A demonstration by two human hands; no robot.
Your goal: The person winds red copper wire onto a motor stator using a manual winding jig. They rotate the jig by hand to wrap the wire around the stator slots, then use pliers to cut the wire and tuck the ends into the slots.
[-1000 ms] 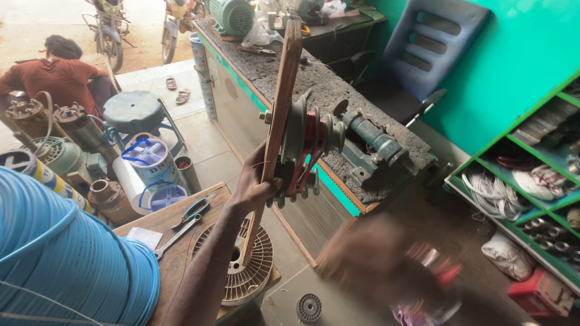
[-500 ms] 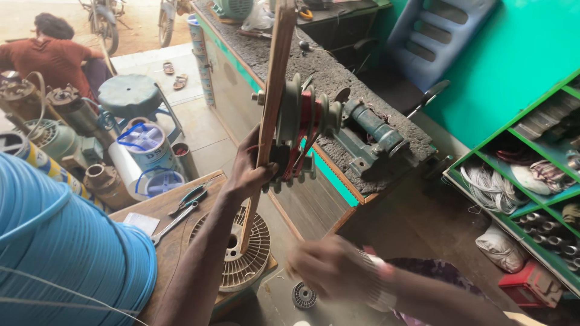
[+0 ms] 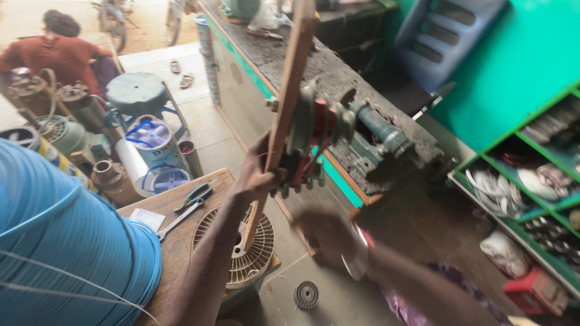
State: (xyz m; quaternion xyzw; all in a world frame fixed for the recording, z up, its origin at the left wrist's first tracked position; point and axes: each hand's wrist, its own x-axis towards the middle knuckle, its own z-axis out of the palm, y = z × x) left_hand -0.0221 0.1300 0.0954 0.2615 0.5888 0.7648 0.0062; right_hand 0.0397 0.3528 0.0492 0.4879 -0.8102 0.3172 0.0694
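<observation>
My left hand [image 3: 257,176] is wrapped around a long wooden slat [image 3: 291,84] that stands nearly upright against a hand winding machine [image 3: 338,124]. The machine is green and red and is fixed to the edge of a rough grey counter [image 3: 329,66]. A thin wire runs past my left fingers toward the red former on the machine. My right hand [image 3: 329,236] is a blur below and to the right of the machine, with a red band at the wrist. What it holds, if anything, is hidden by the blur.
A big coil of blue wire [image 3: 60,241] fills the lower left. On a wooden table [image 3: 181,238] lie a ribbed round cover [image 3: 257,253], pliers [image 3: 196,193] and a wrench [image 3: 178,220]. A small disc [image 3: 306,294] lies on the floor. A seated person [image 3: 57,51], buckets [image 3: 151,139] and green shelves [image 3: 531,181] surround me.
My right hand has swept from the lower right toward the left and up, closer to the machine. My left hand stays on the slat. The view has shifted slightly.
</observation>
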